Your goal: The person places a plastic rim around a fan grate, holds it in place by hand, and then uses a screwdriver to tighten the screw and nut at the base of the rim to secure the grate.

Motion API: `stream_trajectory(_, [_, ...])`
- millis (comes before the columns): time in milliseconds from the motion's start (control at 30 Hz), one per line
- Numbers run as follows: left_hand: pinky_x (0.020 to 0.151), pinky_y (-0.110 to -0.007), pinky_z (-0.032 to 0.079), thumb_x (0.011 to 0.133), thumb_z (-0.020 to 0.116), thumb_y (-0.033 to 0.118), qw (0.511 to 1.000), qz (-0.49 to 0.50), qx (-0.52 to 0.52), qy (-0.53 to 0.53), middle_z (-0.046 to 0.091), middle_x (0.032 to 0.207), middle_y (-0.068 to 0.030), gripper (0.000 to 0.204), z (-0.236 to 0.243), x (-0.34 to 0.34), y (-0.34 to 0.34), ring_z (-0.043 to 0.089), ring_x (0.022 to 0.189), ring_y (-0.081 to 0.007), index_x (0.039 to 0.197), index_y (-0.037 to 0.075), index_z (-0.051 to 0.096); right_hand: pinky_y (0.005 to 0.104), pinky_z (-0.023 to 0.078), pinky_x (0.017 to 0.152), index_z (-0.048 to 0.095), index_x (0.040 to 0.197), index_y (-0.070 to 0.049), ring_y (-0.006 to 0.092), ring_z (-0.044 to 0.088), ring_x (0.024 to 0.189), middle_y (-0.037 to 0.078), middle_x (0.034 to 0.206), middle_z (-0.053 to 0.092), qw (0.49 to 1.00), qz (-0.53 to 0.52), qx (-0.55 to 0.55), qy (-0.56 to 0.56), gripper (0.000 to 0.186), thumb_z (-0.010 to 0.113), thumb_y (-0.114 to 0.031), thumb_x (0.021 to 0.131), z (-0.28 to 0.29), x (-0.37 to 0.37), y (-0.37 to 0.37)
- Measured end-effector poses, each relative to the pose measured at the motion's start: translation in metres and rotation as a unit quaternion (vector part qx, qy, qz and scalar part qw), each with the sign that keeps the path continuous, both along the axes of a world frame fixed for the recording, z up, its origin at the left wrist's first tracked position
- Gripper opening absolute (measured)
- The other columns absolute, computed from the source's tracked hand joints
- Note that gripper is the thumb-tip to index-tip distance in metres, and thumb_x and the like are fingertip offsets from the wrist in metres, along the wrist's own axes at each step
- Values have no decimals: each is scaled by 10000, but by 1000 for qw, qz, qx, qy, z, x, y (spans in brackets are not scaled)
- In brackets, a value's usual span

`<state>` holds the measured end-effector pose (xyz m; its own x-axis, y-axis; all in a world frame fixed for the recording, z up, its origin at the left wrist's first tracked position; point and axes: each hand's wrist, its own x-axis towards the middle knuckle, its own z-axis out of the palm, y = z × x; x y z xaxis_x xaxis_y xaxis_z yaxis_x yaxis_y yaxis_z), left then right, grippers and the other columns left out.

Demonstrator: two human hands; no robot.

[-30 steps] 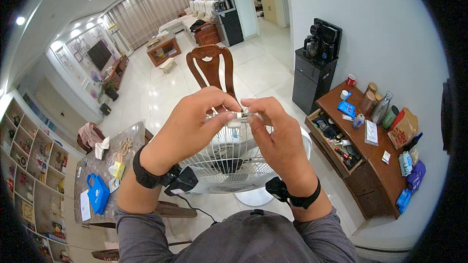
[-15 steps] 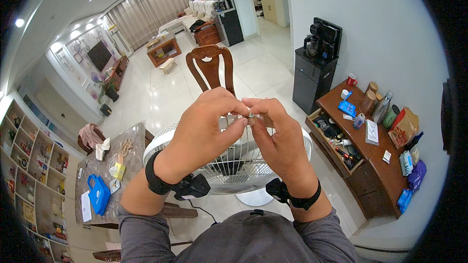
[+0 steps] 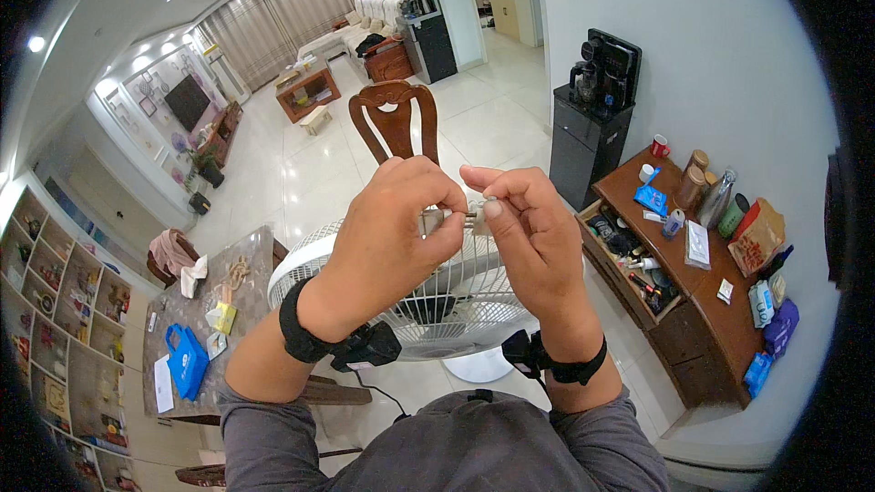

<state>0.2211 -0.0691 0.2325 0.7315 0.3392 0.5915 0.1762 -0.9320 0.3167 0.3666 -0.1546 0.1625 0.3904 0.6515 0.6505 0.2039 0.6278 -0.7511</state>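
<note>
Many small objects in a shelf unit (image 3: 64, 337), far left of the white fan (image 3: 460, 310). Nearer to the fan on that side, a grey worktop (image 3: 264, 273), with, from left to right, a white sheet of paper (image 3: 162, 384), a blue bag (image 3: 187, 362), a white cloth (image 3: 192, 276) and a yellow box (image 3: 221, 317). Pink cloth (image 3: 171, 251) over a chair back, beyond the far left part of that worktop from the fan.

Over the left half of the fan, the left hand (image 3: 387, 228), back upward, thumb and forefinger brought together in a pinch. Beyond the fan, a carved wooden chair (image 3: 401, 123). Above the fan's grille, between the fingertips of both hands, a small whitish piece (image 3: 479, 220) with a thin metallic bit toward the left fingers; too small and too covered to make out further. Over the right half of the fan, the right hand (image 3: 533, 237), thumb and bent fingers closed on the whitish piece, one finger stretched out above.

Beyond and right of the fan, a black cabinet (image 3: 588, 141) under a black drinks machine (image 3: 611, 64). Right of the fan, a pulled-out, crammed drawer (image 3: 629, 264) below a brown worktop (image 3: 702, 287); on that worktop, farther right from the fan, a red mug (image 3: 659, 144), a metal bottle (image 3: 717, 200), a paper bag (image 3: 758, 241) and a purple pack (image 3: 779, 330).
</note>
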Motion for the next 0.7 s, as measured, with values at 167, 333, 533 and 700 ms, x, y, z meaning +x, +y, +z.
stream_trajectory(167, [793,-357,483,755,720,17,1000,-1,0,-1,645,867,-81,102,-2,3,-1,614,857,-259,818,54,648,321,521,909,582,1102,-28,210,669,1069,154,1170,679,1000,2,8,21,125,553,-99,1003,-6,5,3])
stream_trajectory(333, [781,-363,486,764,710,4,999,-18,25,-9,635,853,-84,122,-4,4,-1,612,840,-262,852,55,643,309,515,910,594,1114,-25,194,668,1043,132,1152,685,1000,-3,5,14,138,546,-95,1006,-5,5,2])
stream_trajectory(533, [735,-355,490,782,697,-6,999,-32,32,-7,619,831,-85,165,-4,3,1,604,800,-255,929,64,675,300,513,890,603,1161,-23,184,666,1008,110,1112,682,1000,-7,6,14,178,545,-88,1006,-5,5,2])
stream_trajectory(700, [712,-338,494,795,686,-23,1000,-28,-5,9,641,860,-86,323,1,4,-2,603,794,-234,1092,101,715,297,510,886,600,1143,-16,178,662,1010,118,1121,681,1000,12,-11,21,165,534,-97,1015,-5,7,2])
